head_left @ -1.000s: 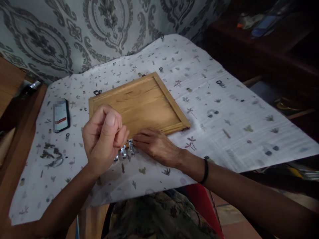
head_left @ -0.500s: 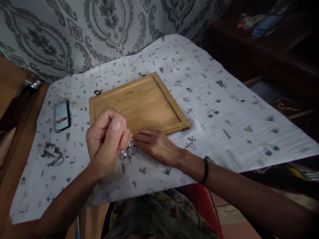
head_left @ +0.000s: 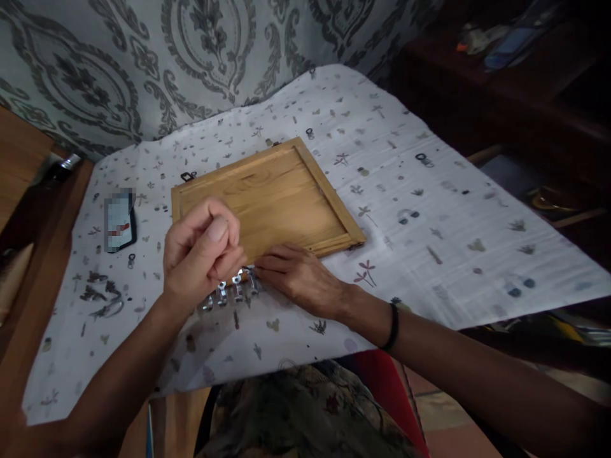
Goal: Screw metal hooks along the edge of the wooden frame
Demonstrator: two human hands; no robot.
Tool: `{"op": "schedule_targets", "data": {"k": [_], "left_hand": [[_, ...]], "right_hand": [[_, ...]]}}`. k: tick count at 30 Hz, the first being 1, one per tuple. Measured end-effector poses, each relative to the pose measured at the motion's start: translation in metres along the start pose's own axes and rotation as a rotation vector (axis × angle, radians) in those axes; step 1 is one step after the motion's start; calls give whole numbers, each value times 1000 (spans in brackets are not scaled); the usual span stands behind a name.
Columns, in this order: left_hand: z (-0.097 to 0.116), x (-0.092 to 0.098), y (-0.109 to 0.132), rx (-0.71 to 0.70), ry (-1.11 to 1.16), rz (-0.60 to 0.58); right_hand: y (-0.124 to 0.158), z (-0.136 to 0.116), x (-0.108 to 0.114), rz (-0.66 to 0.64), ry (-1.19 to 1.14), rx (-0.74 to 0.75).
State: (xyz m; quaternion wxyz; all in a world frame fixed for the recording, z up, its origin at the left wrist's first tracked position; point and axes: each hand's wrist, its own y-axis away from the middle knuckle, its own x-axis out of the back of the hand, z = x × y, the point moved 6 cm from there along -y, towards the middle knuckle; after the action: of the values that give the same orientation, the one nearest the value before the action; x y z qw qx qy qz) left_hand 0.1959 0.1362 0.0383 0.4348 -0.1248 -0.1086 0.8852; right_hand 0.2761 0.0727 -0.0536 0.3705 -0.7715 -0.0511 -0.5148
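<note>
A wooden framed board lies on the cloth-covered table. Several shiny metal hooks line its near edge, hanging over toward me. My left hand is raised over the board's near left part, closed in a fist with the thumb on top; whatever it holds is hidden. My right hand rests at the near edge, fingers pressed together, with its fingertips at the rightmost hook. A thin dark bit shows between the two hands, too small to name. The right thumb and what the fingers pinch are hidden.
A phone lies on the left of the white patterned cloth. Near it is a small heap of dark and shiny pieces. A patterned curtain hangs behind the table. Dark furniture stands at the right.
My left hand has shifted slightly left and up, still closed, and more of the metal hooks show beneath it. The right hand and the board have hardly moved.
</note>
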Motion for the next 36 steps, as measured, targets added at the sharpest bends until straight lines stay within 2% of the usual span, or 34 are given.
{"op": "schedule_targets", "data": {"k": [2, 4, 6, 9, 11, 14, 17, 19, 22, 26, 28, 33, 36], "left_hand": [[-1, 0, -2, 17, 13, -125], [-2, 3, -2, 23, -5, -133], [-2, 6, -2, 0, -85, -29], [1, 9, 1, -44, -199, 232], [1, 9, 4, -60, -179, 384], [1, 5, 6, -141, -109, 474], [-1, -2, 2, -166, -57, 351], [-6, -3, -3, -92, -23, 248], [-9, 3, -8, 11, 10, 169], [-9, 5, -16, 80, 42, -65], [-10, 6, -18, 113, 60, -131], [-11, 5, -16, 110, 81, -107], [-8, 3, -10, 38, 52, 2]], "right_hand": [[0, 0, 1, 8, 6, 3], [0, 0, 1, 9, 12, 4], [-1, 0, 0, 3, 18, 6], [-1, 0, 0, 2, 25, 5], [0, 0, -1, -4, 19, 3], [0, 1, -2, -14, 12, -4], [1, 1, -1, -2, 16, 2], [1, 1, 0, 8, 16, 7], [1, 1, 0, 7, -9, 0], [1, 1, -2, -4, -50, -2], [2, 1, -3, 2, -47, -4], [2, 0, -3, 9, -29, 2], [3, 0, -3, 3, -22, 0]]}}
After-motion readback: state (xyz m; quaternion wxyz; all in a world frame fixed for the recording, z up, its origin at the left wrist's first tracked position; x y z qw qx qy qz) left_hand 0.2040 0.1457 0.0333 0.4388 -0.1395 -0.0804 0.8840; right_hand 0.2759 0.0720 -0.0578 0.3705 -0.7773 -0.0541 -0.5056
